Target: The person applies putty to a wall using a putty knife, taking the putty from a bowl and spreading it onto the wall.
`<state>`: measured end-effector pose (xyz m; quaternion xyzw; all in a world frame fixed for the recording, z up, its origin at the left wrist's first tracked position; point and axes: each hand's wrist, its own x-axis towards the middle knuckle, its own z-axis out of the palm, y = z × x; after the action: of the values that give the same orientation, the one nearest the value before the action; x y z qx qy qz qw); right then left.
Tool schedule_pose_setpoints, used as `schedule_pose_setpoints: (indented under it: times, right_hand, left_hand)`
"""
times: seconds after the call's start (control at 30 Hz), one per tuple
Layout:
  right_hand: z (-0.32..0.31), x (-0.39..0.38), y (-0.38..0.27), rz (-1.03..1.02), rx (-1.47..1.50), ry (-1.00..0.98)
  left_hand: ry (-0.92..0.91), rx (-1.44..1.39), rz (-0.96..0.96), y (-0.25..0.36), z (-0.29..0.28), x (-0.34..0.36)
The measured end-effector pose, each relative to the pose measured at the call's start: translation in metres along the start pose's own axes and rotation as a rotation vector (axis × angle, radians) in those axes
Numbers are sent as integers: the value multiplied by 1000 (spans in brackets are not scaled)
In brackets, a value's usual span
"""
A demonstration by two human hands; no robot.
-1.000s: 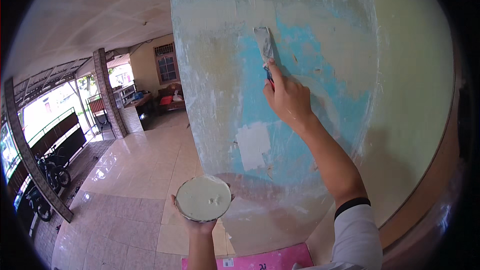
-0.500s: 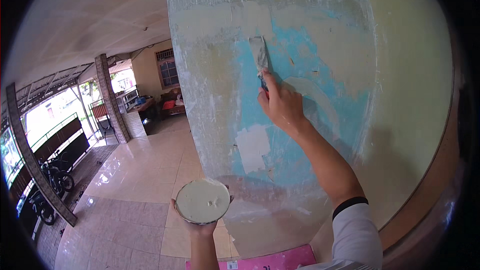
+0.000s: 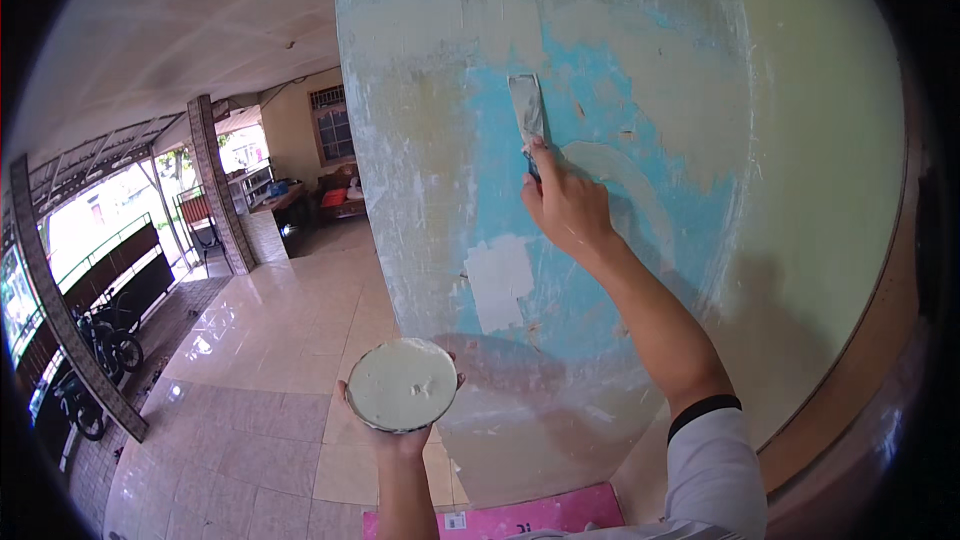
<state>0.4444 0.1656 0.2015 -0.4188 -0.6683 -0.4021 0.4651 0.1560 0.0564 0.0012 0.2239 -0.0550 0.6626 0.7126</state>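
Observation:
My right hand [image 3: 565, 195] grips a putty knife by its handle. The metal blade [image 3: 525, 105], coated with pale filler, lies against a worn wall [image 3: 415, 190] on a light blue area bordered by beige filler patches and a curved smear. Lower down, my left hand [image 3: 400, 440] supports a round container [image 3: 398, 385] from underneath, its fingers curled at the rim. Pale grey-green filler fills it, with a few small lumps on the surface.
A pale green wall [image 3: 820, 170] adjoins at the right. A pink board [image 3: 520, 505] lies at the foot. Left of the wall are a tiled floor [image 3: 250, 360], a pillar [image 3: 215, 180], furniture [image 3: 340, 190], a motorbike [image 3: 105, 345] and a gate [image 3: 120, 270].
The putty knife and my right hand have moved a little down the wall from where they were a second ago. The filler container in my left hand has shifted only slightly.

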Motion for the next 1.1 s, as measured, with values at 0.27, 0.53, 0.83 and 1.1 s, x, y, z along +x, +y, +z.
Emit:
schedule_pose_setpoints:
  times: [0.27, 0.53, 0.83, 1.1]
  right_hand:
    - [-28, 107, 1, 88, -8, 46]
    - [7, 4, 0, 52, -24, -9]
    - [-6, 104, 11, 5, 8, 177]
    - [8, 11, 2, -75, 87, 119]
  left_hand:
    - [105, -96, 30, -6, -8, 6]
    - [-5, -25, 22, -2, -9, -6]
    - [80, -32, 37, -1, -4, -5]
    - [35, -28, -5, 8, -5, -14]
